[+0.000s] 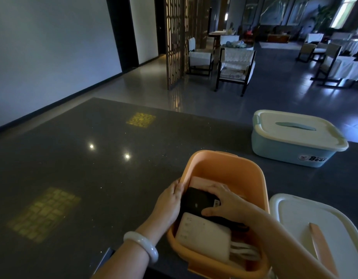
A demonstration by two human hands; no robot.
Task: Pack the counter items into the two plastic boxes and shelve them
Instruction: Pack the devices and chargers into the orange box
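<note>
An open orange plastic box (230,168) stands near the front edge of the dark counter (83,168). Inside it lie a black device (196,202), a white power bank (204,236) with a white cable (244,252), and a pink item (200,182) at the back. My left hand (170,202) grips the box's left rim. My right hand (224,202) is inside the box, fingers curled over the black device. A blue box (290,154) with its cream lid on stands at the far right.
The orange box's cream lid (314,224) with an orange handle lies loose on the counter to the right. Beyond the counter are a wooden lattice screen (184,41), chairs (234,65) and tables on a grey floor.
</note>
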